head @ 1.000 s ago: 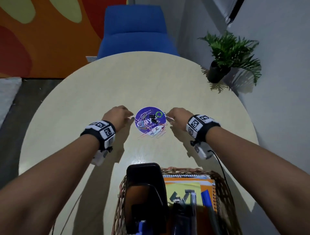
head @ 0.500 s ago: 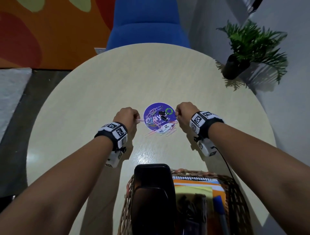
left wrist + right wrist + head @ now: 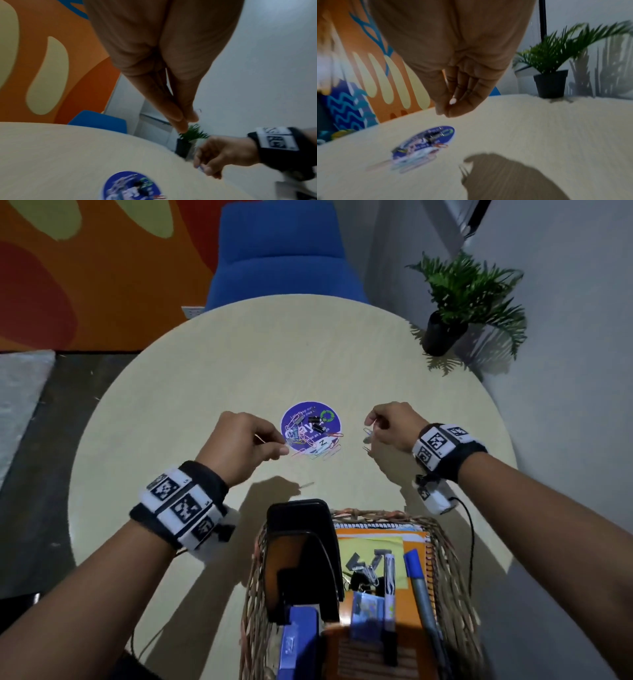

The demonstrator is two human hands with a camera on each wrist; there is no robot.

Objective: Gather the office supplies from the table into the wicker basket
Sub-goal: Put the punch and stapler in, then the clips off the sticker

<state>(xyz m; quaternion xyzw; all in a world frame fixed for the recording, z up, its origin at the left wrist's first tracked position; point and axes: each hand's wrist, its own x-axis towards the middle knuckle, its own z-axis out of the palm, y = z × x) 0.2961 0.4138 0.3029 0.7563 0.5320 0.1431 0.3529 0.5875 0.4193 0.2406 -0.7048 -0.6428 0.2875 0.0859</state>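
A round purple disc (image 3: 311, 426) lies mid-table with several coloured paper clips (image 3: 322, 451) and black binder clips (image 3: 315, 423) heaped on it. My left hand (image 3: 279, 445) hovers just left of the disc and pinches a thin paper clip (image 3: 263, 439). My right hand (image 3: 371, 419) is raised to the right of the disc, with paper clips (image 3: 368, 433) dangling from its pinched fingertips. The wicker basket (image 3: 448, 546) stands at the near edge. The left wrist view shows the left fingertips (image 3: 181, 121) pressed together and the disc (image 3: 130, 188) below.
The basket holds an orange notebook (image 3: 376, 537), pens (image 3: 419, 583), a black holder (image 3: 301, 553) and a blue item (image 3: 298, 642). A potted plant (image 3: 442, 333) stands at the table's far right edge, a blue chair (image 3: 284, 258) behind the table.
Both hands have lifted off the disc's edges with clips pinched. The right hand drew away to the right; the left hand pulled back slightly toward me.
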